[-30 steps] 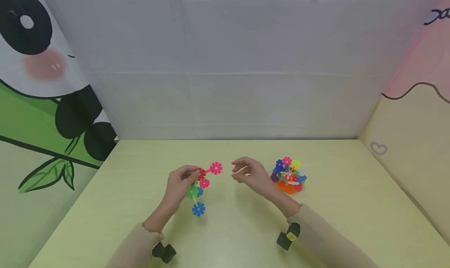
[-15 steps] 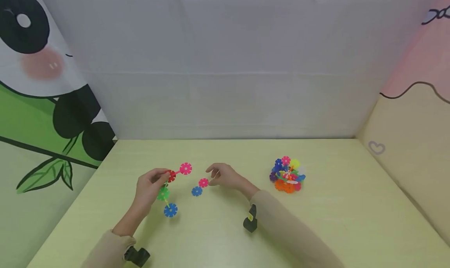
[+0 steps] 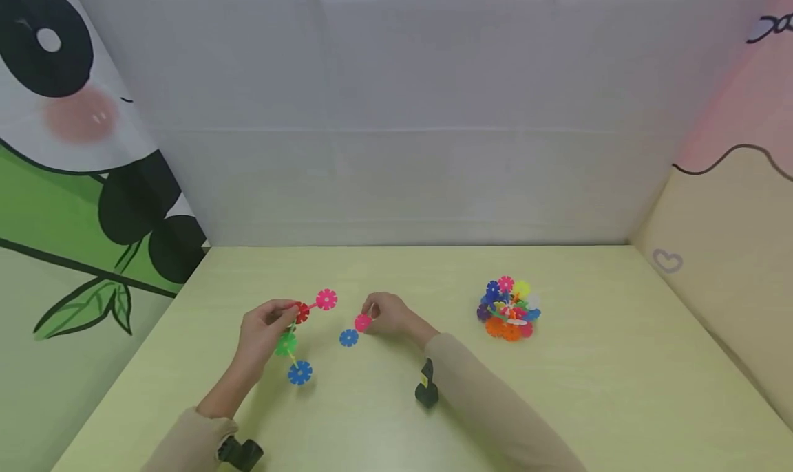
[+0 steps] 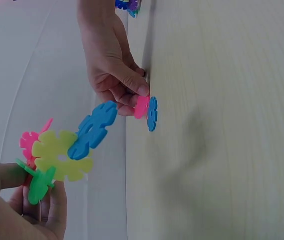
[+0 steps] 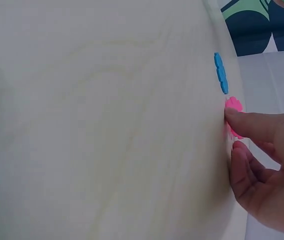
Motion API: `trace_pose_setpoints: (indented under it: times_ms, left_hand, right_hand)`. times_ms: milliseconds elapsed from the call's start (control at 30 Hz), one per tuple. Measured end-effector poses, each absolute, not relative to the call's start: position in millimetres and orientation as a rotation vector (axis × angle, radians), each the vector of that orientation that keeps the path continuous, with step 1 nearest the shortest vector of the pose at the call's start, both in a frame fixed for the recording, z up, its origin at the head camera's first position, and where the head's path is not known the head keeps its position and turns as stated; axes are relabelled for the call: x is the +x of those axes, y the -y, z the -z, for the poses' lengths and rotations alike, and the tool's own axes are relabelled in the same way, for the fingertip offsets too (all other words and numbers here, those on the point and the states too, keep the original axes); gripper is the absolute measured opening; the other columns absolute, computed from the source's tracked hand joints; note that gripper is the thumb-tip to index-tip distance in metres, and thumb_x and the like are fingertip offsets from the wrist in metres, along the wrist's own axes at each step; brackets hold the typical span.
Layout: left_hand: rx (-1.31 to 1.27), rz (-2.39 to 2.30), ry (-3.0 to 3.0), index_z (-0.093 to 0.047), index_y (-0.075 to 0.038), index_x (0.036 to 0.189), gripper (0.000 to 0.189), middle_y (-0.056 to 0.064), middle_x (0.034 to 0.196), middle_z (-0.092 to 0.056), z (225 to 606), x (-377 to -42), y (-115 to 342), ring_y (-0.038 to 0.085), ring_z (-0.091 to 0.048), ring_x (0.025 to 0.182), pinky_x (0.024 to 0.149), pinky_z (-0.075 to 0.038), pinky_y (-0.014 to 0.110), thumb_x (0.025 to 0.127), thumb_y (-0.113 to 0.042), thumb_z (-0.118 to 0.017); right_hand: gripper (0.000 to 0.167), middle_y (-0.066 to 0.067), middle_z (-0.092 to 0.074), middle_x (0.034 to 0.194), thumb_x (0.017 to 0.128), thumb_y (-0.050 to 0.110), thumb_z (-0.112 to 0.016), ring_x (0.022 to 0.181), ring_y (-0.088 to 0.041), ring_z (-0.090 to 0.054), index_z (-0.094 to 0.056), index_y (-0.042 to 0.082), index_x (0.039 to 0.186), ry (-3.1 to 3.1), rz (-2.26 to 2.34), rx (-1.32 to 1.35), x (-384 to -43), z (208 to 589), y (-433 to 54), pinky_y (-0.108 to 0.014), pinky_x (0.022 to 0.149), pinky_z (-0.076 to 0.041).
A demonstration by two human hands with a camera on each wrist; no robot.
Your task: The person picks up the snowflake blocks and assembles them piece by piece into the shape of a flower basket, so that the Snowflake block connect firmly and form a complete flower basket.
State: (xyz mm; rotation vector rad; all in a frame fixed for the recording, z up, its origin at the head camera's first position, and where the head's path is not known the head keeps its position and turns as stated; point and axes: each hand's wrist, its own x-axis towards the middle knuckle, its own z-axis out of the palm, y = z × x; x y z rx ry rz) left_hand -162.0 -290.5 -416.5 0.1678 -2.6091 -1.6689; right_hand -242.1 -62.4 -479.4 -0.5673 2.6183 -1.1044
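My left hand (image 3: 259, 336) pinches a linked chain of plastic snowflake discs above the table. The chain shows a red disc (image 3: 302, 312) at the fingertips, a pink end disc (image 3: 326, 298), a green disc (image 3: 286, 343) and a blue end disc (image 3: 300, 373). A yellow disc (image 4: 54, 152) of it shows in the left wrist view. My right hand (image 3: 390, 315) pinches a separate pink snowflake disc (image 3: 362, 323) low at the tabletop, thumb on its edge. Just beside that lies a loose blue snowflake disc (image 3: 349, 338).
A pile of several mixed-colour snowflake discs (image 3: 509, 310) lies on the right part of the pale table (image 3: 588, 389). A white backdrop (image 3: 396, 114) rises behind the table, with printed panels at both sides.
The left hand has moved left with the chain, uncovering the loose pink and blue discs. The right hand has come left and down and taken hold of the pink disc.
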Motion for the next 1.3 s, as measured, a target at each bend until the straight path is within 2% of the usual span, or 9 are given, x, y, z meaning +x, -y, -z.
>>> trace_pose_setpoints:
  times_ms: [167, 367, 567, 667, 800, 1067, 1300]
  left_hand:
    - [0.144, 1.688, 2.616, -0.060, 0.007, 0.122, 0.032, -0.007, 0.094, -0.068, 418, -162, 283, 0.001, -0.061, 0.083, 0.075, -0.051, 0.011, 0.100, -0.015, -0.056]
    - [0.100, 1.723, 2.603, -0.062, 0.007, 0.120, 0.030, -0.002, 0.097, -0.070, 414, -163, 264, 0.001, -0.061, 0.082, 0.074, -0.052, 0.011, 0.099, -0.013, -0.057]
    - [0.051, 1.774, 2.586, -0.063, 0.007, 0.118, 0.026, 0.005, 0.099, -0.071, 410, -162, 241, 0.010, -0.064, 0.087, 0.073, -0.052, 0.011, 0.098, -0.010, -0.057]
    - [0.028, 1.815, 2.566, -0.064, 0.006, 0.117, 0.025, 0.008, 0.100, -0.070, 408, -162, 227, 0.013, -0.065, 0.088, 0.073, -0.052, 0.011, 0.098, -0.010, -0.057]
    - [-0.021, 1.881, 2.533, -0.065, 0.006, 0.115, 0.024, 0.008, 0.100, -0.071, 405, -158, 210, 0.012, -0.065, 0.087, 0.075, -0.054, 0.014, 0.097, -0.009, -0.059]
    - [-0.075, 1.999, 2.469, -0.065, 0.007, 0.112, 0.023, 0.004, 0.096, -0.071, 400, -152, 188, 0.008, -0.066, 0.083, 0.079, -0.059, 0.023, 0.096, -0.009, -0.061]
    - [-0.086, 2.035, 2.477, -0.065, 0.007, 0.111, 0.022, 0.006, 0.096, -0.071, 400, -150, 180, 0.008, -0.065, 0.080, 0.081, -0.060, 0.028, 0.096, -0.008, -0.060]
  right_hand:
    - [0.018, -0.005, -0.062, 0.085, 0.083, -0.001, -0.073, 0.073, -0.014, -0.051, -0.061, 0.006, 0.094, -2.629, 1.089, -0.537, -236, 471, 55, -0.021, 0.064, -0.042]
    - [0.008, -0.003, -0.056, 0.075, 0.087, -0.001, -0.069, 0.068, -0.012, -0.045, -0.062, 0.003, 0.090, -2.692, 1.060, -0.636, -227, 463, 32, -0.019, 0.059, -0.036]
    - [0.005, -0.007, -0.065, 0.084, 0.090, 0.000, -0.064, 0.075, -0.011, -0.051, -0.062, 0.003, 0.092, -2.738, 1.216, -0.744, -208, 453, -2, -0.018, 0.067, -0.044]
    - [0.004, -0.011, -0.068, 0.087, 0.092, 0.001, -0.064, 0.079, -0.015, -0.059, -0.063, 0.003, 0.095, -2.759, 1.324, -0.747, -192, 444, -16, -0.018, 0.069, -0.050]
    - [0.005, -0.011, -0.073, 0.091, 0.092, 0.005, -0.065, 0.082, -0.022, -0.069, -0.065, 0.004, 0.097, -2.837, 1.475, -0.731, -172, 437, -28, -0.016, 0.070, -0.053]
    - [0.013, -0.010, -0.075, 0.083, 0.081, -0.003, -0.076, 0.075, -0.019, -0.072, -0.070, 0.002, 0.091, -3.266, 1.592, -1.046, -152, 438, -34, -0.026, 0.070, -0.061]
    - [0.015, -0.010, -0.074, 0.083, 0.079, -0.005, -0.077, 0.074, -0.018, -0.071, -0.069, 0.001, 0.090, -3.358, 1.601, -1.146, -153, 440, -34, -0.025, 0.069, -0.060]
